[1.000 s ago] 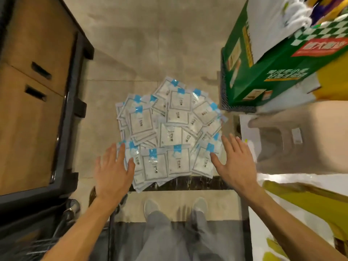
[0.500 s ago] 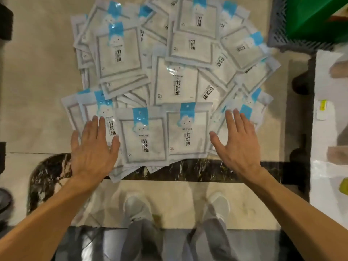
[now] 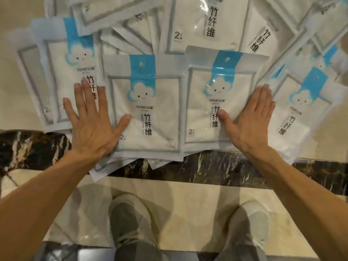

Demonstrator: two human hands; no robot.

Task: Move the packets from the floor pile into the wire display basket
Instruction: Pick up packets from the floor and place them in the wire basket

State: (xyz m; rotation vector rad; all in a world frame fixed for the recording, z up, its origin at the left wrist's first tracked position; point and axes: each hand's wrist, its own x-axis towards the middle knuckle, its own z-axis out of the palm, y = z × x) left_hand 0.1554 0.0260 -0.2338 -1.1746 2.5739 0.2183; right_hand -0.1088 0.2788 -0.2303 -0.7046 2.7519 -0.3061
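The pile of packets (image 3: 188,25) runs off the far edge and the right edge, so I cannot tell how far it spreads. My left hand (image 3: 90,125) covers the near corner of one packet (image 3: 62,72) and part of its black lettering. My right hand (image 3: 252,121) hides the seam between two others. Lower packets show only as slivers. My shoes (image 3: 130,219) are blurred, and my forearms are cut off by the near edge.
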